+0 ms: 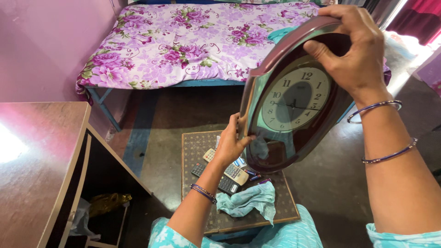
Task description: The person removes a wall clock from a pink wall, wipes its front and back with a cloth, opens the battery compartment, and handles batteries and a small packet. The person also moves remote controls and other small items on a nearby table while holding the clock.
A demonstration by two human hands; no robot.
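Note:
I hold a large oval wall clock (294, 98) with a dark maroon frame and a pale dial, raised in front of me and tilted. My right hand (353, 50) grips its upper right rim, thumb across the glass. My left hand (229, 144) grips the lower left edge. Below the clock, on a low brown stool (280, 206), lie a teal cloth (248, 200), two or three remote controls (229, 177) and small batteries (252, 174).
A bed (193, 41) with a purple floral sheet stands ahead across the dark floor. A reddish-brown cabinet (41, 170) is at my left, with a gold object (108, 202) on its open shelf. The pink wall is at far left. A curtain hangs at top right.

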